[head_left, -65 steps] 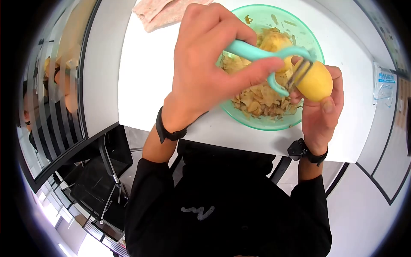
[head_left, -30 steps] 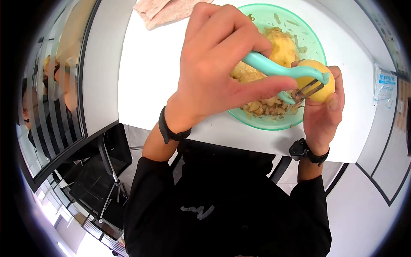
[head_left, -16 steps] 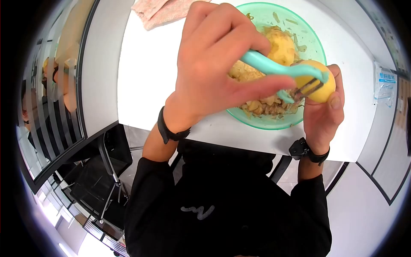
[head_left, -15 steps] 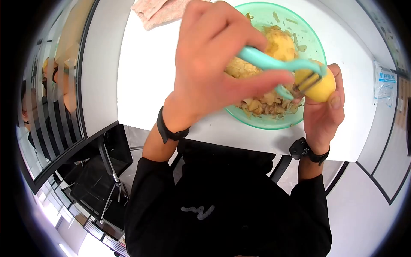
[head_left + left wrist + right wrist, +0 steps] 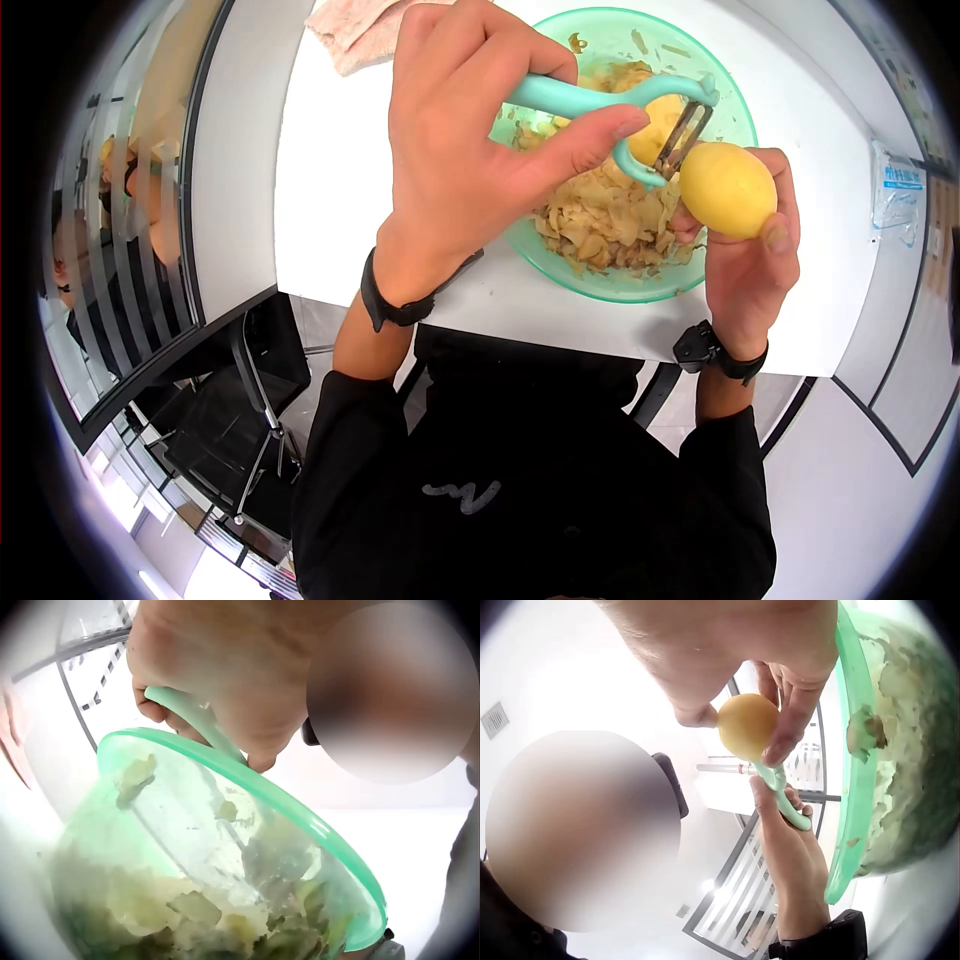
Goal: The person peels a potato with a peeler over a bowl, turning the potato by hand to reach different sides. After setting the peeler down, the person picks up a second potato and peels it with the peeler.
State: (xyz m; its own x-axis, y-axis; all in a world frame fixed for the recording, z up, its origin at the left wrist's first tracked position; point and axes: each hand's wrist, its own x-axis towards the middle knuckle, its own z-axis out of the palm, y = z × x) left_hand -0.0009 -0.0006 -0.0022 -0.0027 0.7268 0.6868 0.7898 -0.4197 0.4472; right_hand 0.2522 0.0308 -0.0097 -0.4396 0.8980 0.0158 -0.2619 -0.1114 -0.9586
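My left hand (image 5: 460,140) grips the turquoise handle of a Y-shaped peeler (image 5: 585,98), its thumb stretched along below the handle. The peeler's metal blade stands just left of a smooth yellow peeled potato (image 5: 728,190). That potato is held between the thumb and fingers of my right hand (image 5: 752,265), which cups it from below and behind. Beneath both hands is a green see-through bowl (image 5: 735,90) with a heap of peelings (image 5: 610,215). Another potato (image 5: 660,125) lies in the bowl, partly behind the peeler. In the right wrist view the potato (image 5: 748,726) sits above the peeler (image 5: 784,795).
The bowl stands on a white table (image 5: 340,190). A pink cloth (image 5: 365,30) lies at the back left. A clear plastic packet (image 5: 897,195) is at the far right. To the left are a striped glass partition (image 5: 130,200) and a black chair (image 5: 225,430).
The peeler was over the potato's face; it has now moved left and up, off the potato, with my left hand. My right hand stays nearly in place with the potato.
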